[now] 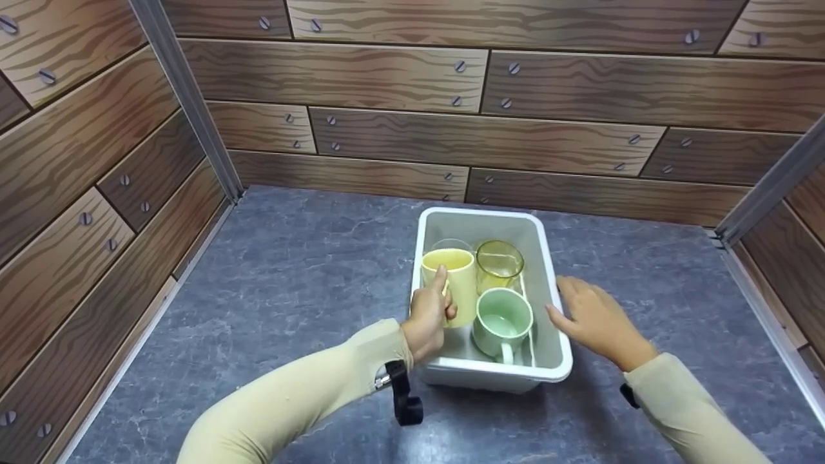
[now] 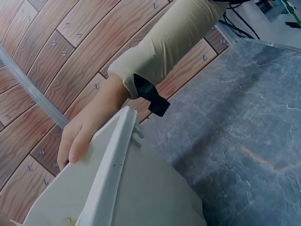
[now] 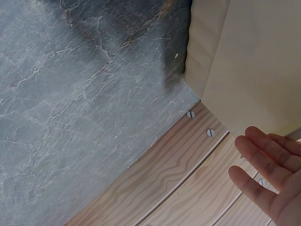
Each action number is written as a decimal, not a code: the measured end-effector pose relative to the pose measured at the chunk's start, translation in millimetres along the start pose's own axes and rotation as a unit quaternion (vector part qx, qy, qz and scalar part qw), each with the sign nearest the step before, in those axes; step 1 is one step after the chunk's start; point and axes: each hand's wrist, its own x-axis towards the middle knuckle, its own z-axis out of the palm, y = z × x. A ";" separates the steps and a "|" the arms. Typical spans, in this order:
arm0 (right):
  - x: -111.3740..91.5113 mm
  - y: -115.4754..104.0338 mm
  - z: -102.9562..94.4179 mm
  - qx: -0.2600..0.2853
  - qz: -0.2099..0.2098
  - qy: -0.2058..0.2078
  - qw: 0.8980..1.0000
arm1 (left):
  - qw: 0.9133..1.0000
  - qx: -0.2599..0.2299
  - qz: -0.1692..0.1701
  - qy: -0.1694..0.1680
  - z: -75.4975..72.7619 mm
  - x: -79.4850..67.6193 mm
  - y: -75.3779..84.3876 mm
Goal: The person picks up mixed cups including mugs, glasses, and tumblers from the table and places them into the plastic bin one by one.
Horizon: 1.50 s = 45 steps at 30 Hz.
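My left hand (image 1: 428, 316) grips a pale yellow mug (image 1: 463, 296) by its handle side, thumb up near the rim. The mug is upright, over the left part of a light grey plastic bin (image 1: 553, 348). Right of it in the bin stand a light green mug (image 1: 503, 322), handle toward the front, and an amber glass (image 1: 499, 261). Behind the yellow mug shows the rim of a clear glass (image 1: 451, 244), mostly hidden. My right hand (image 1: 596, 319) lies along the bin's right rim with relaxed fingers; in the left wrist view the same hand (image 2: 87, 127) overlaps that rim.
The bin stands on a grey marbled tabletop (image 1: 290, 270). Wood-patterned panels (image 1: 387, 77) with metal corner strips (image 1: 193, 103) wall the back and both sides. A thin pale strip (image 1: 531, 341) runs inside the bin along its right side.
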 end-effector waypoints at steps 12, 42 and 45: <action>2.2 1.8 -1.2 0.000 -0.005 0.009 1.000 | 0.996 0.065 -0.044 -0.036 3.6 4.9 1.7; 0.0 1.3 1.8 0.003 -0.013 0.017 1.000 | 0.969 0.055 -0.208 -0.122 -29.8 189.9 -128.7; -0.6 1.2 2.4 0.006 -0.011 0.013 1.000 | 0.972 0.060 -0.201 -0.105 -24.7 160.6 -111.8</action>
